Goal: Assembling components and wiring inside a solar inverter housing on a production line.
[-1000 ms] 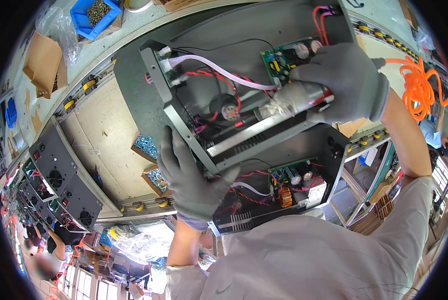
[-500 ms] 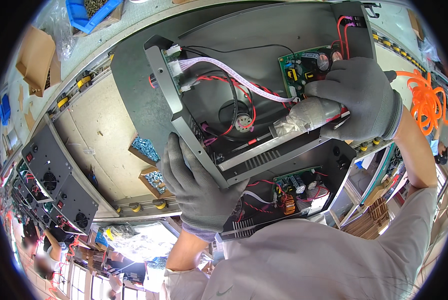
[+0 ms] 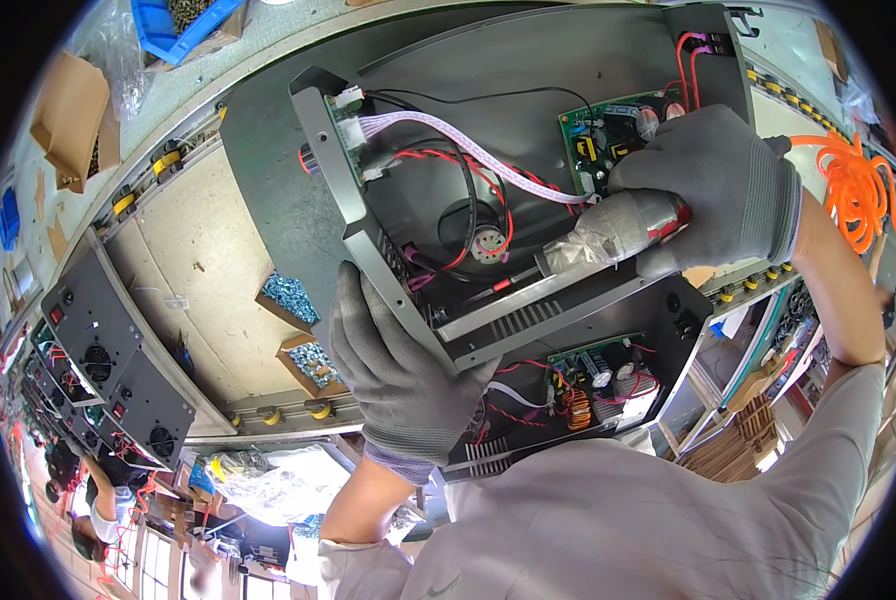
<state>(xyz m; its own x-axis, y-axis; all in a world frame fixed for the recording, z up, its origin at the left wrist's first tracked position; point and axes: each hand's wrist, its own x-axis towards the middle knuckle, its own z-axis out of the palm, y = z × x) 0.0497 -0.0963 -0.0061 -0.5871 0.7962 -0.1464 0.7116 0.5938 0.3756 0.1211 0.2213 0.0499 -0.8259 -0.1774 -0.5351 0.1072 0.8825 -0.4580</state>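
A dark grey metal case (image 3: pixel 508 60) lies open in front of me. My left hand (image 3: pixel 403 385), in a grey glove, wraps its near left corner, fingers along the outside of the front panel (image 3: pixel 343 170). My gloved right hand (image 3: pixel 718 190) grips a power screwdriver (image 3: pixel 608 235) with a silver-taped body. Its shaft, with a red band, points left and down inside the case, beside the slotted wall; the tip is hidden. Further in are a green circuit board (image 3: pixel 580 150), a white-purple ribbon cable (image 3: pixel 468 145) and a round metal part (image 3: pixel 489 242) with red and black wires.
A second open case (image 3: pixel 668 330) with a wired board sits close to my body. Small boxes of bluish screws (image 3: pixel 310 362) stand left. An orange coiled air hose (image 3: pixel 853 190) hangs right. More dark cases (image 3: pixel 118 360) and a co-worker (image 3: pixel 103 510) are at far left.
My right hand and the screwdriver's rear end have shifted very slightly left. The orange hose has swung a little. My left hand stays on the corner. The far-left co-worker has moved.
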